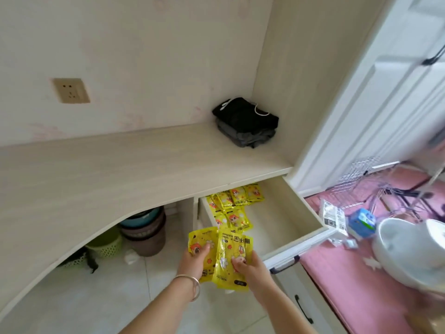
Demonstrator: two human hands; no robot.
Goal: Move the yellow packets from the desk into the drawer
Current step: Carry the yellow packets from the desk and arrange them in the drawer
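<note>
Head view: both hands, left hand (196,257) and right hand (250,266), are gripping light, floppy, likely slippery yellow packets (224,256) by their lower edges, hovering before the open drawer (289,213).

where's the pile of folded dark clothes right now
The folded dark clothes sit on the desk in its far right corner, against the wall, above the open drawer.

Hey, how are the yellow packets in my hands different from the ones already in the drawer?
The packets in your hands are held up in front of the drawer, gripped by the left hand and right hand; the packets in the drawer lie in overlapping rows at its back left. Yours are few; those are many. Both share yellow wrappers with a cartoon figure.
</note>
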